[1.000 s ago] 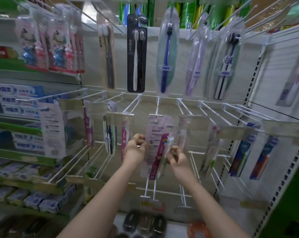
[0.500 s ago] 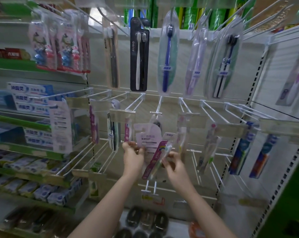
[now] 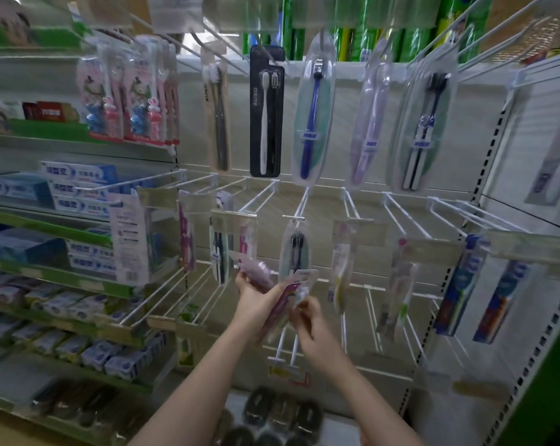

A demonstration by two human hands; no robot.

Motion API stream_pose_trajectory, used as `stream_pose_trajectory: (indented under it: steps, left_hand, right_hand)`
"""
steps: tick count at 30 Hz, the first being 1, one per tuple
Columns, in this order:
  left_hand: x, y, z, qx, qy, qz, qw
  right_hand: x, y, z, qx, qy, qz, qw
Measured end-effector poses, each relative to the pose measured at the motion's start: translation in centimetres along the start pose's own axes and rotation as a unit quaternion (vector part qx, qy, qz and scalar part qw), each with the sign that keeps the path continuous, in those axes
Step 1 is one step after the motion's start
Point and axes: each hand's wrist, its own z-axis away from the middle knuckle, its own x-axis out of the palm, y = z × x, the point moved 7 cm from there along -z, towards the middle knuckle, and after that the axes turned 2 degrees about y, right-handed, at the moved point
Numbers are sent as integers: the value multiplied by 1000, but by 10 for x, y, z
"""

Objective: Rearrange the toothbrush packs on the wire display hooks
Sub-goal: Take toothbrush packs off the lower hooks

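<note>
My left hand [image 3: 256,299] grips a pink toothbrush pack [image 3: 256,270], tilted with its top pointing up-left. My right hand [image 3: 309,320] pinches a second pack with a magenta strip [image 3: 293,292], just right of the first. Both packs are off the hooks, held in front of the middle row. Behind them a clear pack with a dark toothbrush [image 3: 296,249] hangs on the centre wire hook [image 3: 299,209]. More packs hang on the upper row, such as a black pack [image 3: 267,111] and a blue-brush pack [image 3: 312,114].
White wire hooks [image 3: 400,217] stick out toward me across the middle row, several of them bare. Toothpaste boxes [image 3: 79,188] fill green shelves on the left. A perforated upright [image 3: 494,175] and a side panel with hanging packs [image 3: 465,284] stand on the right. Dark round items [image 3: 281,410] lie below.
Both hands have drawn the two packs down and off the centre hook, tilting them. The dark-brush pack behind them is now uncovered. The camera view has shifted left.
</note>
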Motion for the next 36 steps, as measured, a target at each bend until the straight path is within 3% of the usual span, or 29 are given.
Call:
stream_pose_trajectory:
  steps: [6, 11, 15, 21, 27, 31, 36]
  left_hand:
    - [7, 3, -4, -14, 14, -33, 999]
    - [6, 10, -10, 45, 21, -18, 999]
    - [3, 1, -19, 16, 10, -6, 1000]
    - [19, 6, -32, 8, -34, -34, 999]
    - [16, -3, -51, 12, -136, 33, 990]
    - [26, -7, -60, 22, -209, 6, 978]
    - [38, 7, -70, 54, -247, -15, 967]
  right_hand:
    - [-7, 0, 2, 17, -18, 9, 1000]
    - [-47, 10, -3, 42, 50, 4, 998]
    - [-65, 23, -7, 66, 69, 25, 995]
    - [-74, 25, -10, 62, 83, 31, 994]
    - [-75, 28, -14, 74, 70, 82, 991]
    - [-73, 33, -16, 88, 75, 83, 990]
    - [-74, 37, -21, 103, 95, 80, 987]
